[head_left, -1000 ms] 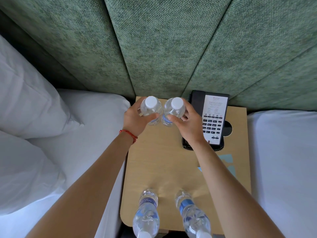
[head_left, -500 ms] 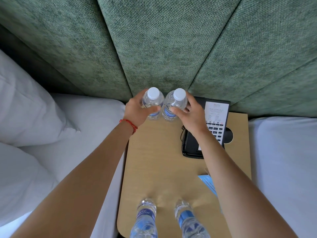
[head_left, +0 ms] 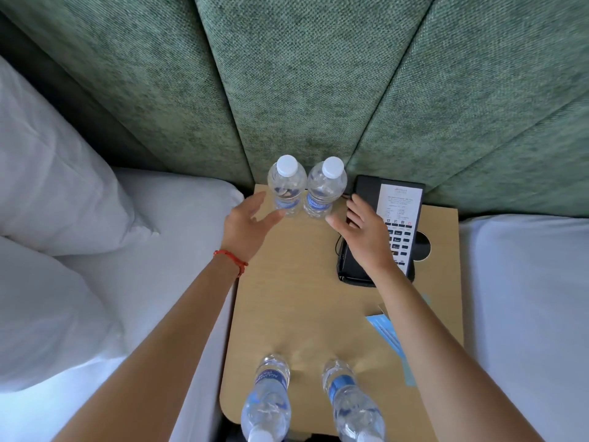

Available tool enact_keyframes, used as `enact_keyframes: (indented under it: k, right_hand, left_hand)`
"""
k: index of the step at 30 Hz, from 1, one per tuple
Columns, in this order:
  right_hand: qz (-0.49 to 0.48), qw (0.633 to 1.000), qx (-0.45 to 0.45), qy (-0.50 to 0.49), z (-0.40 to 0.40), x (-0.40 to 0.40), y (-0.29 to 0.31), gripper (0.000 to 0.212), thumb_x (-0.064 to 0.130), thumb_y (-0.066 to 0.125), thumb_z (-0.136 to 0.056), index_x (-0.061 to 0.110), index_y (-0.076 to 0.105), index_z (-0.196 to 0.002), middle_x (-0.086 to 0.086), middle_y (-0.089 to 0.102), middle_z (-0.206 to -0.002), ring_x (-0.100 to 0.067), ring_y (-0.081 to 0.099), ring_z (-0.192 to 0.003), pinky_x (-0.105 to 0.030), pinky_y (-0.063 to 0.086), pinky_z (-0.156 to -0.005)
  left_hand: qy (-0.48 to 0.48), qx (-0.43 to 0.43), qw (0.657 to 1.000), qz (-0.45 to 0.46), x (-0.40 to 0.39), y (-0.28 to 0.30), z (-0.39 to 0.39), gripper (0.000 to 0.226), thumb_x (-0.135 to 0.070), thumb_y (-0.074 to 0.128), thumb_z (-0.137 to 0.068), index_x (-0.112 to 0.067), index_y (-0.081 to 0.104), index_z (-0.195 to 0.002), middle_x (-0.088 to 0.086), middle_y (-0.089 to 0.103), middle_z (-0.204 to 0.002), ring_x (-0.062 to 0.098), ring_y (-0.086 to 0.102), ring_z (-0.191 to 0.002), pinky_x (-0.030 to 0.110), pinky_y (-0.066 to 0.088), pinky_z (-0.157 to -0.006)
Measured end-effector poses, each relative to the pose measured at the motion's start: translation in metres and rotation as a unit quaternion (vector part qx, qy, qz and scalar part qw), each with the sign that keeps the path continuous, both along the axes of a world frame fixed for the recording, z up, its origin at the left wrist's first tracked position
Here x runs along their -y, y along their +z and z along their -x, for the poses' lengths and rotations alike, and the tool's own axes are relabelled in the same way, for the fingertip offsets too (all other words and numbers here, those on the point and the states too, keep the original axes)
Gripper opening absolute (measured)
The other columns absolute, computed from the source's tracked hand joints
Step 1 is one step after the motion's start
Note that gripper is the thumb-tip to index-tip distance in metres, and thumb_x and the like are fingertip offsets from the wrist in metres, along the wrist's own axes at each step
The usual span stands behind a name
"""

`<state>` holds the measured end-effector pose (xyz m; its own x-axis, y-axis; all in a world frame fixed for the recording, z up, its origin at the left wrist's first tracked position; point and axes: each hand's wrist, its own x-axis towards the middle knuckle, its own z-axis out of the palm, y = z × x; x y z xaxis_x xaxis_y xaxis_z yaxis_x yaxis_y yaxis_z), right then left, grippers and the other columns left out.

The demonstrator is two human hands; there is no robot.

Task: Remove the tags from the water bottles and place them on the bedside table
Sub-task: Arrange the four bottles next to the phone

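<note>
Nearest, behind both wrists: two clear bottles point(head_left: 318, 400) with blue labels at the desk point(head_left: 302, 301) front edge. Left hand point(head_left: 247, 226) and right hand point(head_left: 361, 232) apart, fingers spread, gripping nothing. Just beyond the fingertips: two upright white-capped bottles point(head_left: 304, 186), touching, at the desk's back edge.

Red string bracelet point(head_left: 231, 258), left wrist

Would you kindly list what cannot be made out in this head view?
- Near clear plastic water bottles: caps cut off by bottom edge.
- Blue paper tags: partly behind right forearm.
- Black bedside telephone: card print too small; right hand covers keys.
</note>
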<state>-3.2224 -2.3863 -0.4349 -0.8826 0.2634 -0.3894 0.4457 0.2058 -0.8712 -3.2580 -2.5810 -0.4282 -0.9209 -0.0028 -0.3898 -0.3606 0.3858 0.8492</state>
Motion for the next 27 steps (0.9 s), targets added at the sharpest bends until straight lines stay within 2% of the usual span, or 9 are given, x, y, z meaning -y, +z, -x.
enact_keyframes:
  k: [2, 4, 6, 12, 16, 18, 22, 24, 27]
  right_hand:
    - [0.013, 1.000, -0.001, -0.011, -0.020, 0.001, 0.007, 0.064, 0.020, 0.071, -0.080, 0.004, 0.043, -0.135, -0.010, 0.047, -0.140, -0.021, 0.047, -0.127, -0.028, 0.038, -0.104]
    - [0.013, 1.000, -0.003, -0.010, -0.041, 0.002, 0.014, 0.056, 0.022, 0.069, -0.081, 0.005, 0.049, -0.131, -0.009, 0.051, -0.137, -0.018, 0.050, -0.124, -0.026, 0.039, -0.104]
    - [0.014, 1.000, -0.006, -0.001, -0.065, 0.004, 0.022, 0.052, 0.024, 0.069, -0.081, 0.007, 0.053, -0.128, -0.007, 0.055, -0.133, -0.016, 0.052, -0.122, -0.025, 0.040, -0.103]
    - [0.011, 0.999, -0.024, 0.045, -0.135, 0.007, 0.045, 0.047, 0.027, 0.067, -0.081, 0.011, 0.057, -0.124, -0.002, 0.059, -0.128, -0.012, 0.055, -0.118, -0.019, 0.040, -0.100]
    - [0.008, 0.996, -0.037, 0.079, -0.177, 0.005, 0.059, 0.044, 0.028, 0.066, -0.083, 0.013, 0.058, -0.123, 0.009, 0.059, -0.123, -0.004, 0.055, -0.116, -0.014, 0.040, -0.100]
    - [0.007, 0.995, -0.036, 0.097, -0.196, 0.004, 0.063, 0.042, 0.028, 0.065, -0.083, 0.013, 0.059, -0.122, 0.011, 0.058, -0.121, -0.003, 0.054, -0.116, -0.017, 0.040, -0.100]
    - [-0.023, 0.990, -0.032, 0.136, -0.229, -0.001, 0.063, 0.043, 0.029, 0.067, -0.081, 0.014, 0.060, -0.121, 0.007, 0.059, -0.125, -0.003, 0.052, -0.118, -0.020, 0.037, -0.103]
    - [-0.049, 0.985, -0.031, 0.161, -0.244, -0.004, 0.058, 0.047, 0.029, 0.070, -0.079, 0.014, 0.060, -0.121, 0.007, 0.058, -0.125, 0.002, 0.050, -0.117, -0.010, 0.034, -0.100]
    - [-0.079, 0.979, -0.027, 0.186, -0.261, -0.008, 0.049, 0.056, 0.031, 0.076, -0.073, 0.016, 0.058, -0.123, 0.014, 0.054, -0.125, 0.006, 0.047, -0.116, 0.002, 0.028, -0.094]
  left_hand:
    - [0.020, -0.003, 1.000, -0.007, 0.004, 0.008, -0.023, 0.045, -0.022, 0.069, -0.079, -0.010, 0.057, -0.121, 0.000, 0.057, -0.125, 0.013, 0.052, -0.117, 0.019, 0.040, -0.095]
    - [0.032, -0.012, 0.999, -0.014, 0.006, 0.016, -0.048, 0.040, -0.018, 0.069, -0.079, -0.009, 0.060, -0.117, -0.005, 0.058, -0.116, 0.011, 0.054, -0.111, 0.002, 0.039, -0.083]
    - [0.027, -0.014, 0.999, -0.019, 0.006, 0.022, -0.075, 0.036, -0.016, 0.069, -0.079, -0.010, 0.062, -0.114, -0.007, 0.058, -0.113, 0.010, 0.055, -0.107, -0.004, 0.038, -0.077]
    - [0.019, -0.011, 0.999, -0.040, 0.015, 0.037, -0.148, 0.027, -0.016, 0.068, -0.080, -0.017, 0.066, -0.107, -0.017, 0.061, -0.105, 0.008, 0.059, -0.101, 0.002, 0.042, -0.082]
    - [0.014, -0.005, 0.999, -0.038, 0.022, 0.039, -0.191, 0.027, -0.019, 0.068, -0.080, -0.022, 0.065, -0.107, -0.020, 0.061, -0.103, 0.008, 0.060, -0.104, 0.009, 0.045, -0.087]
    - [0.011, 0.005, 0.999, -0.032, 0.026, 0.036, -0.212, 0.028, -0.022, 0.068, -0.080, -0.024, 0.064, -0.108, -0.017, 0.062, -0.107, 0.011, 0.058, -0.108, 0.011, 0.043, -0.089]
    - [0.023, 0.029, 0.999, -0.005, 0.029, 0.030, -0.250, 0.032, -0.033, 0.072, -0.075, -0.037, 0.061, -0.105, -0.005, 0.063, -0.115, 0.016, 0.055, -0.111, 0.025, 0.041, -0.090]
    - [0.027, 0.027, 0.999, 0.028, 0.030, 0.029, -0.266, 0.041, -0.038, 0.077, -0.068, -0.041, 0.060, -0.105, -0.009, 0.063, -0.107, 0.010, 0.056, -0.103, 0.023, 0.042, -0.088]
    - [0.013, 0.005, 0.997, 0.075, 0.029, 0.024, -0.281, 0.059, -0.031, 0.082, -0.063, -0.029, 0.059, -0.116, -0.014, 0.059, -0.110, 0.004, 0.054, -0.102, 0.009, 0.036, -0.087]
